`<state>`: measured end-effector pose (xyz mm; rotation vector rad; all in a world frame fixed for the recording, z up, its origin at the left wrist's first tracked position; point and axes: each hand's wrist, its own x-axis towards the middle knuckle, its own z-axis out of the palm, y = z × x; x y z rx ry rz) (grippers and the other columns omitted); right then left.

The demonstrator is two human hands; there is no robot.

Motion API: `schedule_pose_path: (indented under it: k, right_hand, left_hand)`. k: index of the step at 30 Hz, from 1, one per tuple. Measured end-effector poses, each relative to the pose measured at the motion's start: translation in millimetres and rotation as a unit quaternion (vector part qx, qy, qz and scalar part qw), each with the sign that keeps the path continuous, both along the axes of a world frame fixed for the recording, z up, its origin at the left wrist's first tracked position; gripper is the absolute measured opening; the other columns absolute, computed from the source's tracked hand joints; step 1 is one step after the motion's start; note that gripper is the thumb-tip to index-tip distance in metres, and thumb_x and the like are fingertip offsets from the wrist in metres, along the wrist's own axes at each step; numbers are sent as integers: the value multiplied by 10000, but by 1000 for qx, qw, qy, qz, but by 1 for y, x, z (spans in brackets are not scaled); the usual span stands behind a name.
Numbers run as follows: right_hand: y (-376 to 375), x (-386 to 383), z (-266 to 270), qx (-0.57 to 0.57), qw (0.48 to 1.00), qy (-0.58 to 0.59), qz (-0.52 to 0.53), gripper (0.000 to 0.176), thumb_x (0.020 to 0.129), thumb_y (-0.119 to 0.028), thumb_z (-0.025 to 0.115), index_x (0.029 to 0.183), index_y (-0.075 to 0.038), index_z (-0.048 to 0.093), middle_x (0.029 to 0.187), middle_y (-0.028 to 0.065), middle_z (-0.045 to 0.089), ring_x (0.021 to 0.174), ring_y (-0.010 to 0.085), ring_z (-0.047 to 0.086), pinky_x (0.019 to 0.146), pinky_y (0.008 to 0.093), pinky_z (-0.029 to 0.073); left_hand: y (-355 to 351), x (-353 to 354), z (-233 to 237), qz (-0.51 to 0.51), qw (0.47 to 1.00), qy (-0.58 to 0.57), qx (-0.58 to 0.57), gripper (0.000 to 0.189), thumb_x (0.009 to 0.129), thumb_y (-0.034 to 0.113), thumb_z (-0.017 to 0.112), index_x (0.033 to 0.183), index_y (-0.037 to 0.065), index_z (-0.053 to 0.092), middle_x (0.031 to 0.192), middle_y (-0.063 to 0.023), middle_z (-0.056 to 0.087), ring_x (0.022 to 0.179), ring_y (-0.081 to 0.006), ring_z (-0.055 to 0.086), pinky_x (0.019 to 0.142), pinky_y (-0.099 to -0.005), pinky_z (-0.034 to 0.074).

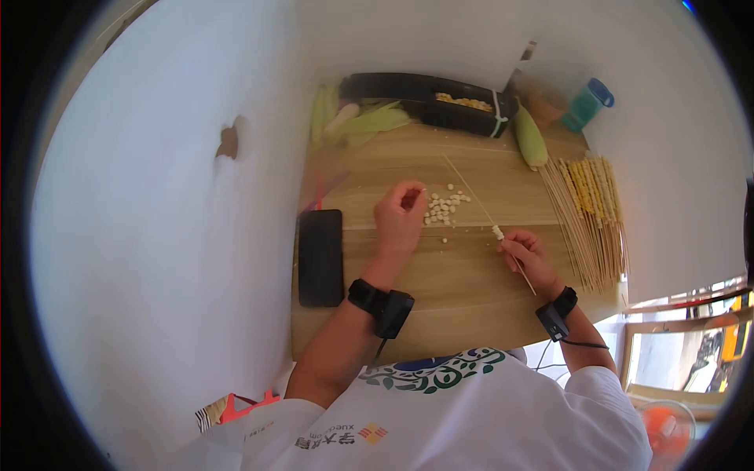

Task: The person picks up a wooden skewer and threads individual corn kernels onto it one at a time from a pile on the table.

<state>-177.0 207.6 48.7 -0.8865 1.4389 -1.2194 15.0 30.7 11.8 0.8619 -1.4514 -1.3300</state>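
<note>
My right hand (528,254) is closed on a thin wooden skewer (473,191), which slants up and left with its tip over the table. A few pale corn kernels (498,233) are threaded on it just above my fingers. My left hand (400,218) has thumb and fingertips pinched together, with a small pale kernel (425,191) at their tips. Right beside that hand lies a loose pile of corn kernels (442,206) on the wooden table (440,314).
Bare skewers (567,228) and corn-covered skewers (595,188) lie at the right. Behind stand a black box (463,114), an ear of corn (530,140) and a teal cup (583,110). Green husks (373,122) lie at the back left, a black phone (320,257) nearer.
</note>
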Motion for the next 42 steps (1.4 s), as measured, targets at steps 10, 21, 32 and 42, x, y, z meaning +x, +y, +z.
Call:
schedule_pose_path:
  k: [10,21,32,42]
  right_hand:
    - [-12,-8,9,79,996,25,44,161,954,-167,589,850,-53,636,566,-34,520,470,23,416,438,187,275]
    - [-5,-14,-13,2,998,-66,22,143,958,-127,592,866,-26,633,675,-22,580,488,42,453,443,186,315]
    - [0,-20,-14,7,998,-49,36,149,959,-152,603,882,-31,641,657,-33,568,499,29,464,433,180,289]
    - [-1,-20,-12,18,998,-13,55,153,965,-158,593,892,-29,628,591,-30,536,491,19,454,429,174,276]
  left_hand:
    - [-1,5,-1,39,944,-227,-235,188,782,31,655,970,41,666,778,-101,631,697,-232,613,707,-363,463]
    - [45,99,64,191,824,-470,-251,501,782,64,676,1263,73,534,1177,-128,563,1117,-328,516,933,-446,408]
    - [37,113,24,253,823,-491,-137,813,727,143,750,1438,87,359,1357,-186,426,1220,-380,453,1006,-478,391]
    - [39,96,28,286,822,-468,-154,777,709,98,722,1409,77,387,1378,-207,378,1249,-390,422,1031,-456,398]
